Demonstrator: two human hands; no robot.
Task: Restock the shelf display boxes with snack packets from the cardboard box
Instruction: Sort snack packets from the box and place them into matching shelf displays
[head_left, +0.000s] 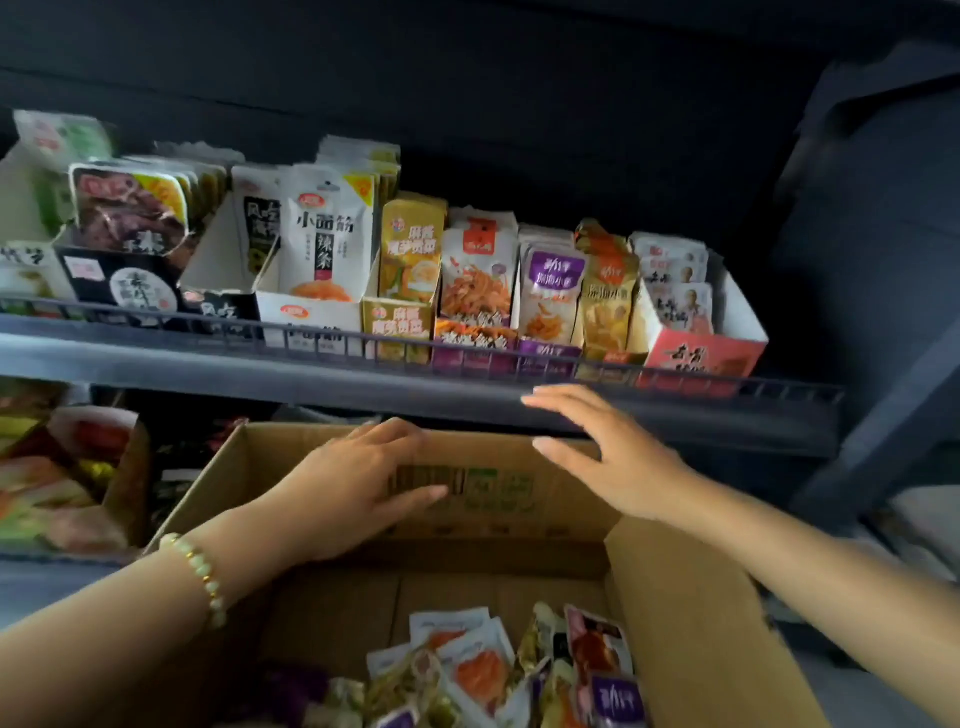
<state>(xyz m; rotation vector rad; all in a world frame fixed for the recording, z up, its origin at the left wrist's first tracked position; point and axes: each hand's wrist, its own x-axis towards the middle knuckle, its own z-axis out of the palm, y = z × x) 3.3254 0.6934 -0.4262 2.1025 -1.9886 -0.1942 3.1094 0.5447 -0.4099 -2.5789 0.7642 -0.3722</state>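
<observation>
Bottom edge crops the snack packets (483, 670); leftmost display boxes (31, 270) blurred.

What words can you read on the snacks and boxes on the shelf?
"小面筋": top of the white packet.
"辣条": black strip on the same packet.
"麻酱": top of the yellow packet.
Too blurred to read: the purple packet, the red display box, and the print on the cardboard box.

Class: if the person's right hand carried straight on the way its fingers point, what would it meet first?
Probably the shelf's dark front edge: the open right hand points up and left, fingertips already overlapping that edge. Depth is unclear, so it might pass just in front of it.
</observation>
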